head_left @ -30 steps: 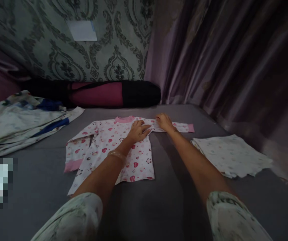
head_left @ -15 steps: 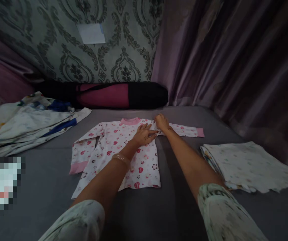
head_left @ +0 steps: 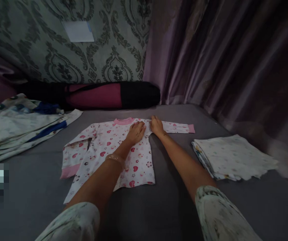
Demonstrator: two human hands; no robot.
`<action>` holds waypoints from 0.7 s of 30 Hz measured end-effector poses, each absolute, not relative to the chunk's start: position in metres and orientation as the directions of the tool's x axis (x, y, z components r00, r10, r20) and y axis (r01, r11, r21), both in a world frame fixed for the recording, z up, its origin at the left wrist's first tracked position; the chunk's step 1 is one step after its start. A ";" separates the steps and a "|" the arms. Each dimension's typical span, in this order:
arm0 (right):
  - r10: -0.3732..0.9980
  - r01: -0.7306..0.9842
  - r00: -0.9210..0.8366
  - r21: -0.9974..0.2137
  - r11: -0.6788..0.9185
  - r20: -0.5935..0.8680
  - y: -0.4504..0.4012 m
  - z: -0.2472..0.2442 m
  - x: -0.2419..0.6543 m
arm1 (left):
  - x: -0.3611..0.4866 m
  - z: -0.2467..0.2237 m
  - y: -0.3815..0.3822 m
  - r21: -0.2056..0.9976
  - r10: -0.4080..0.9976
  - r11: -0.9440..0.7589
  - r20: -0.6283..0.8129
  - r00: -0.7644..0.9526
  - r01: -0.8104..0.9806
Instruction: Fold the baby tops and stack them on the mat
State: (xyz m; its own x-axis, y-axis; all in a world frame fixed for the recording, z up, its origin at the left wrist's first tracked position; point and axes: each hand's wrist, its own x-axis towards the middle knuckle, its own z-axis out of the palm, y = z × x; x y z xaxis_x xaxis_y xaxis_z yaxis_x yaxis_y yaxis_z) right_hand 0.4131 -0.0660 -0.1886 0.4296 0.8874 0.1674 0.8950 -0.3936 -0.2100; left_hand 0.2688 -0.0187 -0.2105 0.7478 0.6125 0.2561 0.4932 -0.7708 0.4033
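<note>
A child's long-sleeved shirt (head_left: pixel 141 167), white with hearts and flowers, lies spread on the grey bed surface. Its collar and cuffs are pink. One sleeve on the left bends downward, and the other stretches out straight to the right. On the upper chest, right of the collar, rests my left hand (head_left: pixel 136 132), palm down with its fingers laid on the cloth. Just beside it, my right hand (head_left: pixel 157 126) is curled over the top of the right sleeve at the shoulder, closed on the fabric; its fingertips are partly hidden.
A folded pale cloth stack (head_left: pixel 234 155) lies at the right. Loose printed fabric with blue parts (head_left: pixel 20 124) is heaped on the left. Along the patterned wall runs a long black and pink bolster (head_left: pixel 96 96). Purple curtains (head_left: pixel 184 53) hang at the right.
My left hand has drawn its spread fingers closer together on the shirt. My right hand has shifted slightly at the shoulder. The whole view has swung a little to the right.
</note>
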 end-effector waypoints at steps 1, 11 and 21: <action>0.901 0.906 0.403 -0.209 -0.368 0.161 -0.070 -0.190 0.412 | 0.270 -0.211 -0.019 0.383 0.616 -0.770 0.240 0.751 0.509; 0.954 0.940 0.295 -0.192 -0.281 0.047 -0.103 -0.201 0.423 | 0.273 -0.219 -0.017 0.243 0.580 -0.808 0.168 0.797 0.537; 0.797 0.786 0.592 -0.133 -0.603 -0.120 -0.137 -0.194 0.475 | 0.272 -0.218 -0.017 0.262 0.586 -0.799 0.136 0.799 0.541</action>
